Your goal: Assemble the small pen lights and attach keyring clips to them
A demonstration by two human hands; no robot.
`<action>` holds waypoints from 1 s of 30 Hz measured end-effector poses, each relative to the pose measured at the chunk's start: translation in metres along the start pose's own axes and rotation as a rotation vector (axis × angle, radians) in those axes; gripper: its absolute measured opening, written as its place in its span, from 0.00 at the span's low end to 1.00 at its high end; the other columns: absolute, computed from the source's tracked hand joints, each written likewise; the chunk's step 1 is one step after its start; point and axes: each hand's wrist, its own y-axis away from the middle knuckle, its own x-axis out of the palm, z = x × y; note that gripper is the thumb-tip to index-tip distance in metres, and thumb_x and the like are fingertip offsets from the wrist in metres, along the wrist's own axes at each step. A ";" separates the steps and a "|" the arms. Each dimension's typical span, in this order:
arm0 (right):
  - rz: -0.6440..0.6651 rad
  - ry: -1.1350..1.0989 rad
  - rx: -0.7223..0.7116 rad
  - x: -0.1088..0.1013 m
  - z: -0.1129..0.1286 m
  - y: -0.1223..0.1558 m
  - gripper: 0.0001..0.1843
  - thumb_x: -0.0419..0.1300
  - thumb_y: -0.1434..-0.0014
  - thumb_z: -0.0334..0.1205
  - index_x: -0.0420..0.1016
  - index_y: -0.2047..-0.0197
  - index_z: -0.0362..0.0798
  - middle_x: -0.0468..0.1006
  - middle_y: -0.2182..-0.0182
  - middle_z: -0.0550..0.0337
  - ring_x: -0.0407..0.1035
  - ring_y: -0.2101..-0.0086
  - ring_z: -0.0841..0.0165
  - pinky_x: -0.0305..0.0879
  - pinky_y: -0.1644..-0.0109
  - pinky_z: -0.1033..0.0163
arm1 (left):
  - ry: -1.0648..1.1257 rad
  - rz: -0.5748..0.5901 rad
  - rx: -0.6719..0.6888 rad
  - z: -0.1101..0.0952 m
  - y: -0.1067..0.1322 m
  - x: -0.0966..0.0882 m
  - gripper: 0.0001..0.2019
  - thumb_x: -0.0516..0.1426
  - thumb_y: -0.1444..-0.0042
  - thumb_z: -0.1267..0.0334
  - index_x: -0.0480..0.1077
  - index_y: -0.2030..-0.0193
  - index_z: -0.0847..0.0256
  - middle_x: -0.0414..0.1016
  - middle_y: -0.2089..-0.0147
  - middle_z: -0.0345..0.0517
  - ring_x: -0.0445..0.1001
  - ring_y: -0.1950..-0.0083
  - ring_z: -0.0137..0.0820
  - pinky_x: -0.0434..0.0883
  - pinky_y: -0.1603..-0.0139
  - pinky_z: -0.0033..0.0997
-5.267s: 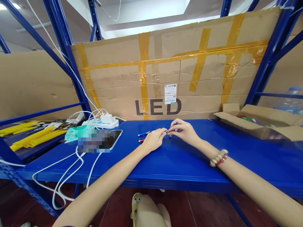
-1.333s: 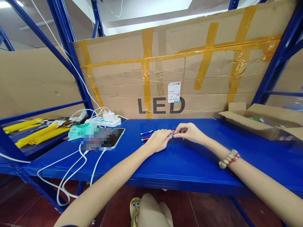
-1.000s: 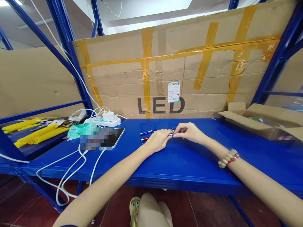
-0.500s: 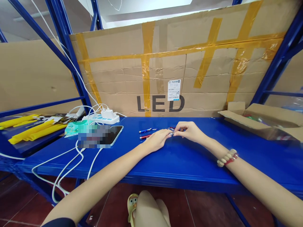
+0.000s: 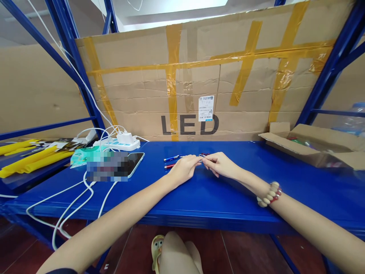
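My left hand (image 5: 184, 168) rests low over the blue shelf top (image 5: 222, 198), its fingers closed at a small silvery loop (image 5: 201, 155). From the right, my right hand (image 5: 221, 164) pinches the same loop between thumb and fingers. The two hands almost touch, and they hide most of the small piece. Beside my left hand lies a slim blue pen-shaped thing (image 5: 172, 158) with a shiny end. A red pen-shaped thing (image 5: 169, 166) sticks out from behind that hand. Something dark red shows just behind the right fingertips, too small to name.
On the left are a phone (image 5: 136, 163), a white power strip (image 5: 125, 143) with cables, a green packet (image 5: 82, 155) and yellow tubes (image 5: 42, 160). An open cardboard box (image 5: 296, 148) stands at right. A large taped carton (image 5: 137, 99) closes off the back.
My right hand has turned, with its fingers lower and more stretched toward the small loop. My left hand stays in nearly the same place. The view has shifted slightly to the right.
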 end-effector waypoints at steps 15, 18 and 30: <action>0.016 -0.210 0.093 0.001 -0.018 -0.012 0.29 0.49 0.46 0.63 0.68 0.76 0.44 0.61 0.91 0.67 0.56 0.89 0.77 0.53 0.81 0.70 | 0.109 0.022 -0.124 0.001 -0.007 0.004 0.12 0.44 0.38 0.67 0.67 0.57 0.62 0.73 0.56 0.49 0.71 0.54 0.33 0.67 0.50 0.33; -0.116 -0.138 0.138 -0.005 -0.016 -0.012 0.29 0.49 0.46 0.63 0.71 0.77 0.43 0.63 0.89 0.66 0.57 0.88 0.77 0.54 0.79 0.69 | 0.111 -0.022 -0.172 0.002 -0.008 0.004 0.12 0.44 0.38 0.66 0.66 0.55 0.62 0.72 0.56 0.50 0.71 0.54 0.33 0.67 0.51 0.33; -0.234 0.492 0.240 -0.024 -0.049 -0.009 0.13 0.56 0.46 0.47 0.78 0.61 0.55 0.74 0.63 0.58 0.68 0.66 0.68 0.61 0.65 0.64 | 0.205 -0.255 -0.430 0.008 -0.011 -0.001 0.11 0.44 0.38 0.64 0.64 0.54 0.61 0.71 0.64 0.46 0.70 0.65 0.30 0.65 0.60 0.28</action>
